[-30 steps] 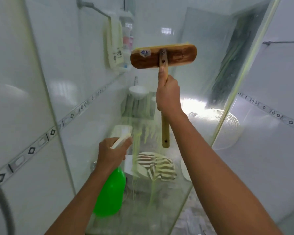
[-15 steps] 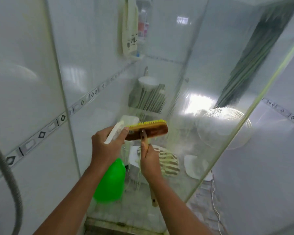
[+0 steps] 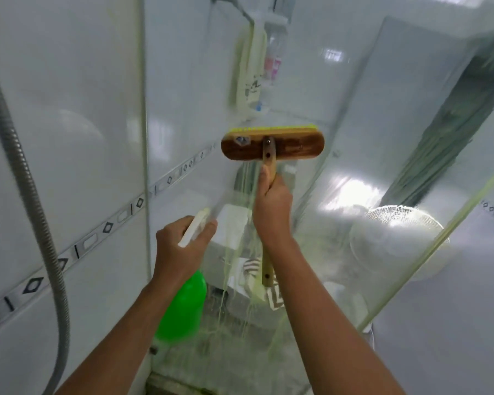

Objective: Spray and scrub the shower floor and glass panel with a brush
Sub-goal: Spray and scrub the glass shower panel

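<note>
Wooden brush (image 3: 272, 145) in right hand (image 3: 272, 208) meets glass panel (image 3: 354, 155).

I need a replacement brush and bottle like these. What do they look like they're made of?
Brush: the head and handle look like wood with a dark, wet or varnished finish and visible grain; the yellow bristles are likely plastic. Spray bottle: translucent bright green body with a white trigger, apparently plastic.
</note>
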Tool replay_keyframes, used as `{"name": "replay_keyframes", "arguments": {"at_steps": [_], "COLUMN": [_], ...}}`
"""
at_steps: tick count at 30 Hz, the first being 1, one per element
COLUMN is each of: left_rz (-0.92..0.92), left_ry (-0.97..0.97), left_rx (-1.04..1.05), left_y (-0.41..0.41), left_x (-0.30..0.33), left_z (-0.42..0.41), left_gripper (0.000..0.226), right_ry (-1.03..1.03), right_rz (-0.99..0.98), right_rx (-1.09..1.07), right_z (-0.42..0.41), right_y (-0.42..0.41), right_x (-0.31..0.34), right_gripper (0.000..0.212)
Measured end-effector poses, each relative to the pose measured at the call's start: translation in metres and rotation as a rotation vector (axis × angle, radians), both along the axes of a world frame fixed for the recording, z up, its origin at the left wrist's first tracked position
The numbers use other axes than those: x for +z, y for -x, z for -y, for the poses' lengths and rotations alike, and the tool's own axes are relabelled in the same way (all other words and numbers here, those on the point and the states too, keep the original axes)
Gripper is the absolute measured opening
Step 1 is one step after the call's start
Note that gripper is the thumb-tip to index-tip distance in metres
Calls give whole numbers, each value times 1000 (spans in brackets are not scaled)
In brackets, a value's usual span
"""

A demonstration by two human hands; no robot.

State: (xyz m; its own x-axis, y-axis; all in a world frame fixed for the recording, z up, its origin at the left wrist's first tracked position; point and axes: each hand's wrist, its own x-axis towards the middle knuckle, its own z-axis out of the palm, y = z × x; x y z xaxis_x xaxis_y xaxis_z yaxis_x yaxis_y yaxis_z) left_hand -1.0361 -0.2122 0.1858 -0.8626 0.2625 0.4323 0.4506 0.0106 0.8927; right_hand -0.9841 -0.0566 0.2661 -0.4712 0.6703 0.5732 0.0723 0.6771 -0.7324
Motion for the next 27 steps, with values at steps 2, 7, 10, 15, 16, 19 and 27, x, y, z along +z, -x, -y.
{"name": "replay_keyframes", "arguments": {"at_steps": [2, 7, 10, 15, 16, 19, 27], "left_rz": [3, -4, 15, 27, 27, 23, 11], "left_ry": [-5, 20, 30, 40, 38, 23, 43], "left_rx": [14, -2, -5, 17, 15, -12, -72], "left_y": [4, 4, 5, 8, 8, 6, -5], "left_x": [2, -1, -4, -5, -4, -1, 0], "left_z": [0, 2, 7, 11, 11, 10, -3], "left_gripper": [30, 27, 33, 30, 28, 29, 25], "right_ry": [49, 203, 205, 109, 85, 6, 152], "right_rz": [108, 419, 422, 156, 89, -16, 338], "right_rx": [14, -3, -17, 14, 11, -13, 6], "right_z": [7, 24, 24, 26, 22, 0, -4], "right_y": [-3, -16, -20, 5, 10, 12, -41], "right_x": [-52, -183, -190, -95, -73, -33, -187], "right_gripper": [39, 49, 44, 47, 49, 51, 57]}}
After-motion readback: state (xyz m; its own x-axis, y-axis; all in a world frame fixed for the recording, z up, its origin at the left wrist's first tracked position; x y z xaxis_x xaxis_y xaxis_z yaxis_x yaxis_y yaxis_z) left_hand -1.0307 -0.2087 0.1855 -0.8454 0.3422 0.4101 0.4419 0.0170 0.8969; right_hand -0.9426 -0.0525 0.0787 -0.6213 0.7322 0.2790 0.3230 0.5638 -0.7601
